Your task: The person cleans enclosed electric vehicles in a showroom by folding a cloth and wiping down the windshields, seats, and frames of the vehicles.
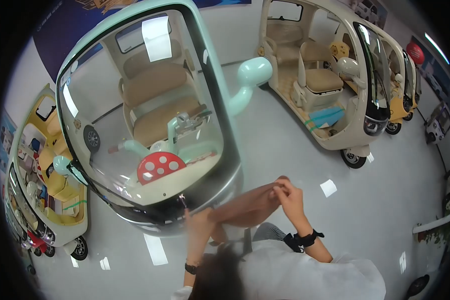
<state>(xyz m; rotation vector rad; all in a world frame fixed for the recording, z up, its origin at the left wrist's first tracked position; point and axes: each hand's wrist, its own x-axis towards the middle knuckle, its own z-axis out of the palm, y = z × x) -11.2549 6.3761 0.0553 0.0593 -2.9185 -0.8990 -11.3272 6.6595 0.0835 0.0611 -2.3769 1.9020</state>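
A brown cloth (247, 206) stretches between my two hands in front of the mint-green three-wheeled vehicle. My right hand (289, 199) pinches the cloth's upper right end between thumb and fingers. At the lower left end, my left hand (201, 227) is blurred but appears closed on the cloth, with one finger sticking up toward the vehicle's dark front panel (157, 207). Above the hands is the curved clear windshield (105, 165); whether the cloth touches the vehicle cannot be made out. Behind the glass are a red, white-dotted piece (161, 168) and the handlebar (181, 122).
The mint side mirror (255, 72) juts out to the right of the windshield. A cream three-wheeler (330, 135) stands at the right, with others behind it. Yellow and white three-wheelers (65, 187) line the left. Glossy grey floor (295, 160) lies between the vehicles.
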